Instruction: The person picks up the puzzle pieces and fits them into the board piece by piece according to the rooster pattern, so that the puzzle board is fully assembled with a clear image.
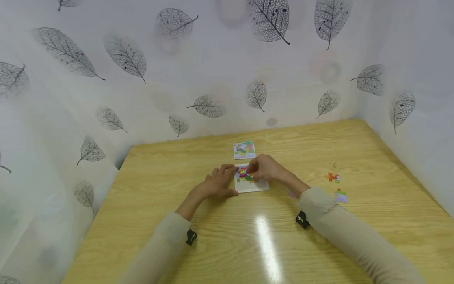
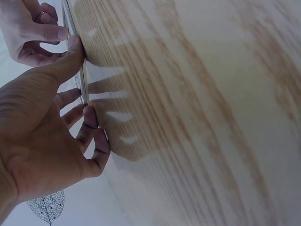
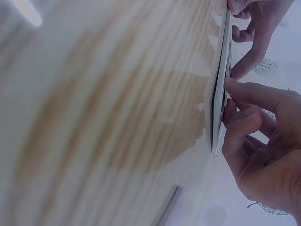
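A small white puzzle tray (image 1: 260, 186) lies flat on the table, with a colourful bird picture (image 1: 243, 173) partly filling it. My left hand (image 1: 218, 183) holds the tray at its left side, thumb at the near corner and fingers at the far one. In the left wrist view the left thumb (image 2: 70, 59) touches the tray's edge. Over the tray's middle, my right hand (image 1: 267, 169) pinches a puzzle piece against the picture; its fingers mostly cover the piece. Seen from the right wrist, the right thumb (image 3: 249, 92) meets the tray (image 3: 217, 113) from above.
A square picture card (image 1: 244, 150) lies just beyond the tray. To the right are loose puzzle pieces, an orange one (image 1: 332, 177) and a green and purple one (image 1: 341, 196). Another purple piece (image 1: 292, 194) shows beneath the right forearm. Leaf-printed curtains (image 1: 227, 71) surround the wooden table (image 1: 159, 177).
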A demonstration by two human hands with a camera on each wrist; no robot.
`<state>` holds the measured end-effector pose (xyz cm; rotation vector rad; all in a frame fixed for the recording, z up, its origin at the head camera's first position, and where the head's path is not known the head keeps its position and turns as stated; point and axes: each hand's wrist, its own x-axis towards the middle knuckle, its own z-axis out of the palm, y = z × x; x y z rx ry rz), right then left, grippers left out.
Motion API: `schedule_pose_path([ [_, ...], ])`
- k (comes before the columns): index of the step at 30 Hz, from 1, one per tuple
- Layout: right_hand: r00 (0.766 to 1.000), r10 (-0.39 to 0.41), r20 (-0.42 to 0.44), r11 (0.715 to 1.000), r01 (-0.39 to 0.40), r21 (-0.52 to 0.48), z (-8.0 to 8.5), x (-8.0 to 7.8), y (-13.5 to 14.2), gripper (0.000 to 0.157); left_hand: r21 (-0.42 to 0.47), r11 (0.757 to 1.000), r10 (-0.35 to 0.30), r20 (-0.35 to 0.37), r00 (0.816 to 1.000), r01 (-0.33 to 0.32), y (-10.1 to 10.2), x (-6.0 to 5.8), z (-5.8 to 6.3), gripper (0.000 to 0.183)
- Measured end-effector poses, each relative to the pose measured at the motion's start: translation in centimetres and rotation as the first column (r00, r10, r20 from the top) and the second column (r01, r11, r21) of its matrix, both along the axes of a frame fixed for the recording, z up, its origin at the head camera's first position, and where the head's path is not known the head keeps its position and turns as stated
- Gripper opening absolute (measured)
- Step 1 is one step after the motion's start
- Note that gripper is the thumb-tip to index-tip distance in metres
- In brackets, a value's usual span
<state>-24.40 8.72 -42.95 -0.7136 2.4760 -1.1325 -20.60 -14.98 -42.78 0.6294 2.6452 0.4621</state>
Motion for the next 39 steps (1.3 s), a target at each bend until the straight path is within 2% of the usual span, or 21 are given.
schedule_pose_path([
  [11,1.000,-0.011,0.013,1.000,0.011,0.004,-0.14,-0.13,0.08,0.024,0.008,1.000,-0.007,-0.004,1.000,0.007,-0.08,0.08,-0.09,0.086],
  [18,0.996,-0.037,0.080,0.999,0.039,-0.024,-0.14,-0.17,0.32,0.026,-0.003,1.000,-0.005,-0.010,1.000,0.005,-0.08,0.09,0.06,0.087],
  [27,0.990,-0.079,0.115,0.995,0.085,-0.046,-0.08,-0.04,0.31,0.024,-0.015,1.000,-0.003,-0.007,1.000,0.003,0.03,0.00,0.30,0.086],
  [39,0.990,-0.122,0.069,0.992,0.123,-0.007,-0.07,0.28,-0.16,0.020,-0.017,1.000,0.002,0.000,1.000,-0.002,-0.09,0.07,0.19,0.086],
])
